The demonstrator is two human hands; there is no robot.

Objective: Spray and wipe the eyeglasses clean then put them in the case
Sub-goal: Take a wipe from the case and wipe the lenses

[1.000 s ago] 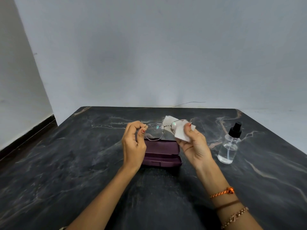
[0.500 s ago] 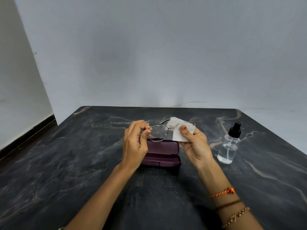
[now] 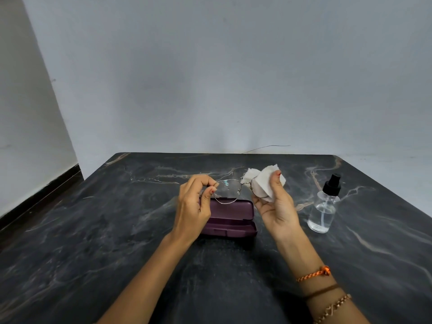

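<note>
Thin metal-framed eyeglasses (image 3: 228, 191) are held up above the table. My left hand (image 3: 195, 206) pinches the frame's left end between thumb and fingers. My right hand (image 3: 277, 206) presses a white cloth (image 3: 264, 181) around the right lens, thumb on the front of the cloth, so that lens is mostly hidden. A maroon eyeglass case (image 3: 230, 217) lies shut on the table just below and behind the hands. A clear spray bottle (image 3: 323, 206) with a black nozzle stands upright to the right of my right hand.
The dark marble table (image 3: 93, 230) reaches the grey wall at the back. A thin wire (image 3: 268, 147) lies along the far edge. The floor drops away on the left beside a white wall.
The glasses have tilted so the left lens faces me more squarely. My right thumb has slid up over the cloth on the right lens. Both hands stayed above the case.
</note>
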